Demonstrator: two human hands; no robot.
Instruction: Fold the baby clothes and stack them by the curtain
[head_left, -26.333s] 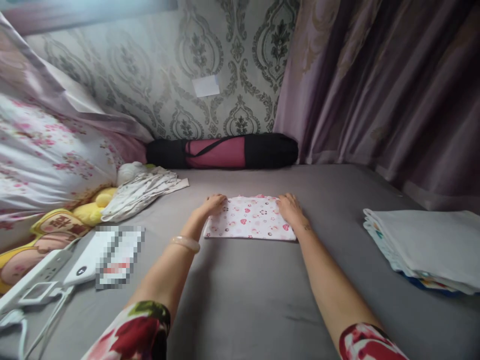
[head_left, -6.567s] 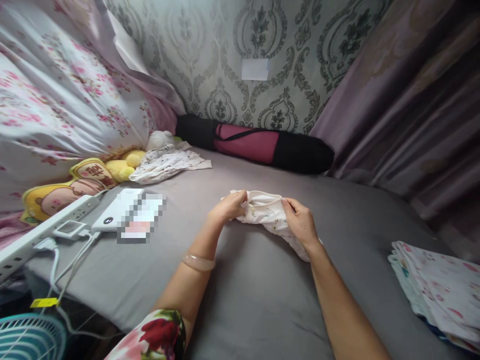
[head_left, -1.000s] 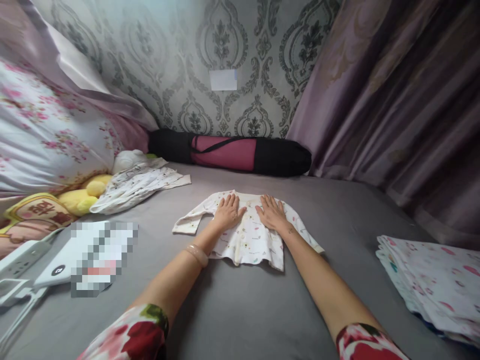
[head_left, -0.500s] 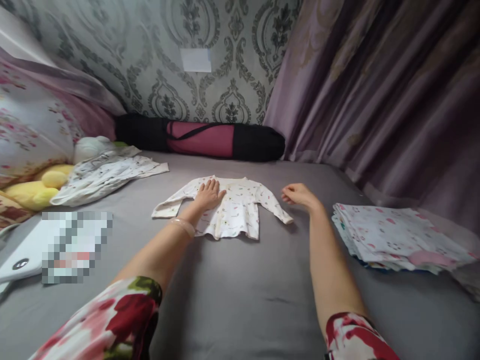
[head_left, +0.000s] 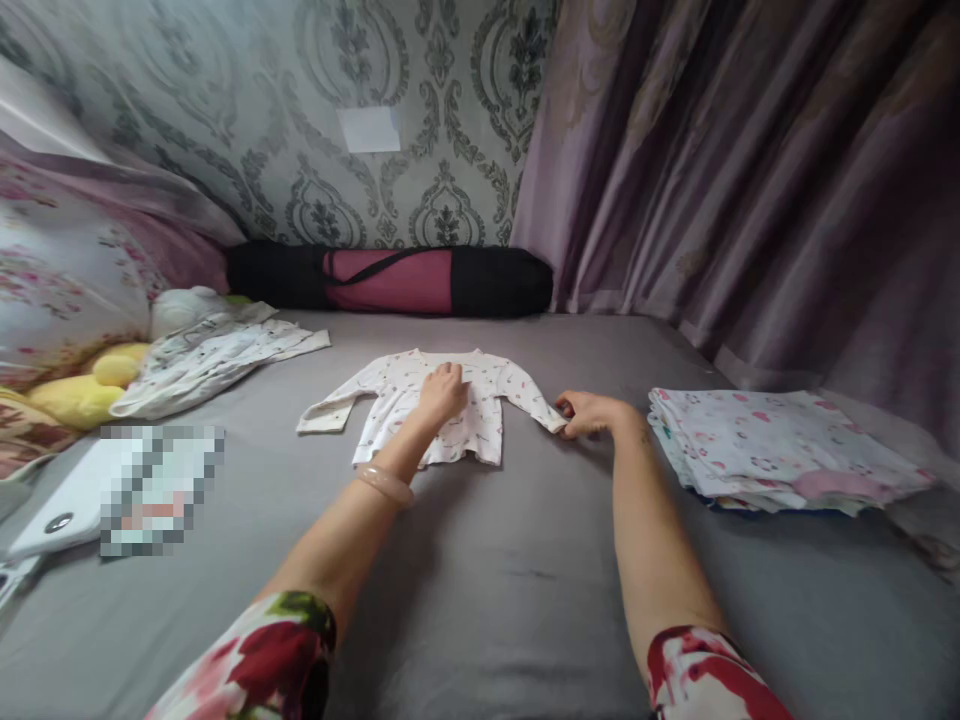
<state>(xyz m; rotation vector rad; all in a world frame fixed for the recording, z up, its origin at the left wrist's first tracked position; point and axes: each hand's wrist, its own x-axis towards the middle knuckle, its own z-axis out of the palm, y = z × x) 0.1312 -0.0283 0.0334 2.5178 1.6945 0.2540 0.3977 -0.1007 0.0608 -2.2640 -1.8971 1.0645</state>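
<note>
A small white long-sleeved baby shirt (head_left: pixel 401 390) with a tiny scattered print lies spread on the grey bed sheet (head_left: pixel 480 580), collar towards the wall. Over the middle of its chest is my left hand (head_left: pixel 445 391), fingers curled down and closed against the cloth; the fingertips are partly hidden. My right hand (head_left: pixel 596 412) pinches the cuff of the right-side sleeve (head_left: pixel 529 398) between thumb and fingers. The left-side sleeve (head_left: pixel 330 408) lies bent outward, untouched.
A stack of folded printed cloths (head_left: pixel 780 445) lies right. A crumpled patterned garment (head_left: pixel 210 355) and a yellow plush toy (head_left: pixel 82 395) lie left, near a white object (head_left: pixel 82 500), partly pixelated. A black and maroon long bag (head_left: pixel 390 280) lies along the wall; a purple curtain (head_left: pixel 637 170) hangs right.
My left hand has shifted right across the shirt, its flat fingers now curled. My right hand has come down onto the sleeve cuff and taken hold of it. The view has shifted slightly.
</note>
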